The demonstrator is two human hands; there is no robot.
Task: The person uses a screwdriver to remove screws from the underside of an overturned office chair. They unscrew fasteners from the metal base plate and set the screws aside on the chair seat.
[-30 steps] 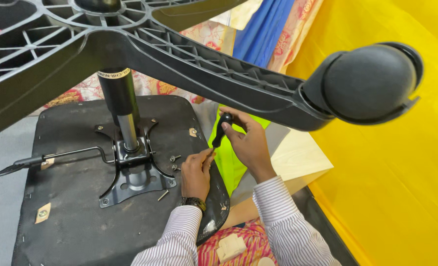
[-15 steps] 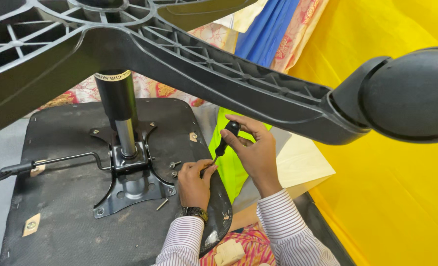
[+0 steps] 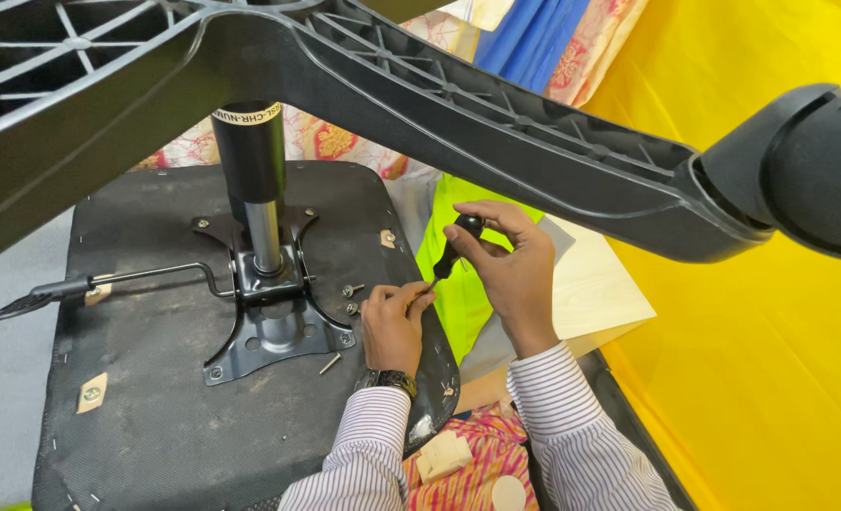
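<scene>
Our right hand stays wrapped around the black-handled screwdriver, now lifted slightly; our left hand still pinches near its tip, perhaps a small screw, at the upturned black chair seat edge.

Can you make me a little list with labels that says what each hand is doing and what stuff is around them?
Right hand: holds the black handle of a screwdriver, tilted, tip down toward the left hand.
Left hand: fingertips pinched at the screwdriver's tip, resting on the seat's edge.
Seat underside: black, facing up, upside-down chair.
Metal plate: fixed to the seat, around the chair's column.
Loose screws: lying beside the plate.
Lever: sticks out left.
Caster wheel: overhead, right.
</scene>
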